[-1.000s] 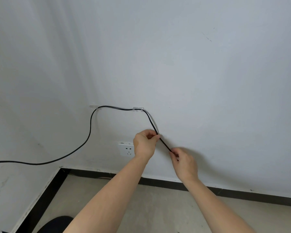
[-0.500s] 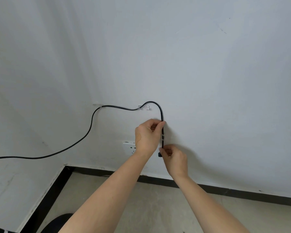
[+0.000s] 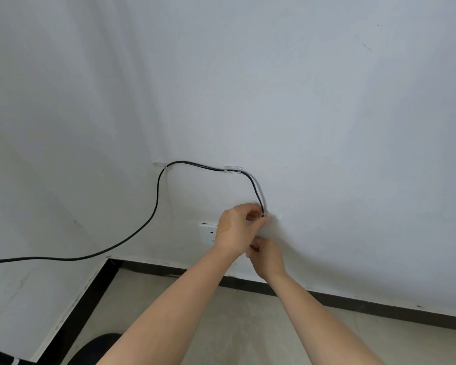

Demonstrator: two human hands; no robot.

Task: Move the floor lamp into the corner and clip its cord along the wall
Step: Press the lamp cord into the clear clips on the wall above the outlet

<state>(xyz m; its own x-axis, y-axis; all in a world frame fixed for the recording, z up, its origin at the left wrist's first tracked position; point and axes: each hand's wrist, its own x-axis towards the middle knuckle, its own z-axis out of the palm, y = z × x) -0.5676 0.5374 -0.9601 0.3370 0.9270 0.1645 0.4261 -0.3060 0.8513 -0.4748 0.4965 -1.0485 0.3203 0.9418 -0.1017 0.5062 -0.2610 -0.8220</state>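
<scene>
The thin black cord [image 3: 208, 167] is pinched in the left hand's [image 3: 234, 227] grip, right of the white wall socket [image 3: 207, 231]; below, the right hand's [image 3: 267, 256] grip cannot be told.

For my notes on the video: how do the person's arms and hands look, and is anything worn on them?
Both forearms are bare, with no sleeves, gloves, watch or rings visible. The left hand has a tan adhesive plaster on its back. The right hand shows nothing worn.
</scene>
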